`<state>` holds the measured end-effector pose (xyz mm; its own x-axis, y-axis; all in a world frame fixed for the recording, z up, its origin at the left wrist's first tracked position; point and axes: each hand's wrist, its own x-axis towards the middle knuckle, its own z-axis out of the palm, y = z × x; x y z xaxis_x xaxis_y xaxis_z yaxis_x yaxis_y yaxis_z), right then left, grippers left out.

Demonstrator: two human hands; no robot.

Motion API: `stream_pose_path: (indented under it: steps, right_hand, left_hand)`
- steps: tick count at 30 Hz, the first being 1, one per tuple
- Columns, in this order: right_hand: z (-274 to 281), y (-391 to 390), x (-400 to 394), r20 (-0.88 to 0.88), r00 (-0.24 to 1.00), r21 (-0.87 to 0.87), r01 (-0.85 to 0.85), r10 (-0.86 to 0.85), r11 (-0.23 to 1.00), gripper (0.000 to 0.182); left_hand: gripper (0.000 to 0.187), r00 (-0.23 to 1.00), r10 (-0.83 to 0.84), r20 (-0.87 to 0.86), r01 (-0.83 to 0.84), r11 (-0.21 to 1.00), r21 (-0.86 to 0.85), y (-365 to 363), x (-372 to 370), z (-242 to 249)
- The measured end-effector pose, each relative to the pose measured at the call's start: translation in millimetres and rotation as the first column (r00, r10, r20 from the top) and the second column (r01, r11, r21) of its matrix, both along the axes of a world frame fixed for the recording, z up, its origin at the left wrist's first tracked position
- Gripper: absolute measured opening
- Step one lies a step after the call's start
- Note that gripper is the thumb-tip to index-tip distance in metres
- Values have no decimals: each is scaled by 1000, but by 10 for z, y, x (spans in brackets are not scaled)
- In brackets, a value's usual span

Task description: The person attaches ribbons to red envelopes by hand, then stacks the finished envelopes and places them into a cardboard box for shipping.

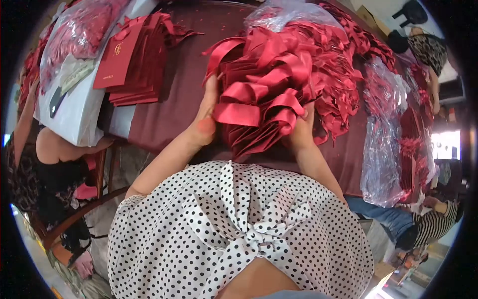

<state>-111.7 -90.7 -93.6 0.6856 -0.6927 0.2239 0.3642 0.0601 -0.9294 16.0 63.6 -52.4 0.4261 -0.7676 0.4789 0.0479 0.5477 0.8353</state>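
A thick bundle of flat red paper bags with loose satin ribbons (264,89) stands on the dark red tablecloth, right in front of me. My left hand (210,99) presses against its left side, fingers partly hidden behind the bags. On the opposite side my right hand (302,124) grips the bundle, most of its fingers covered by ribbon. Shiny ribbon loops spill over the top and front of the bags. Just right of the bundle lies a heap of more red ribbons (338,94), close to my right hand.
To the left sits a stack of red bags with gold print (119,60). Beside it, a white box (74,117) carries plastic-wrapped red goods and a dark-handled tool (57,102). Plastic-wrapped bundles (381,139) line the right edge. Other people sit at both sides.
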Motion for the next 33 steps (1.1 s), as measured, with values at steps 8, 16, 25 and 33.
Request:
stream_pose_path:
  steps: [8, 16, 25, 33]
  right_hand:
    - [-478, -187, -160, -154, 978, -138, 118, -139, 983, 59]
    - [-139, 25, -159, -54, 862, -854, 222, -505, 470, 59]
    - [671, 213, 47, -128, 983, -521, 49, -135, 852, 52]
    - [454, 63, -138, -244, 940, -948, -179, -237, 264, 49]
  left_hand:
    - [77, 967, 253, 7, -253, 968, -5, 9, -298, -200]
    - [136, 927, 62, 370, -246, 846, 474, 349, -257, 128]
    - [54, 975, 213, -64, -196, 960, 201, 154, 206, 73]
    - [75, 940, 45, 337, -132, 962, 239, 416, 502, -164]
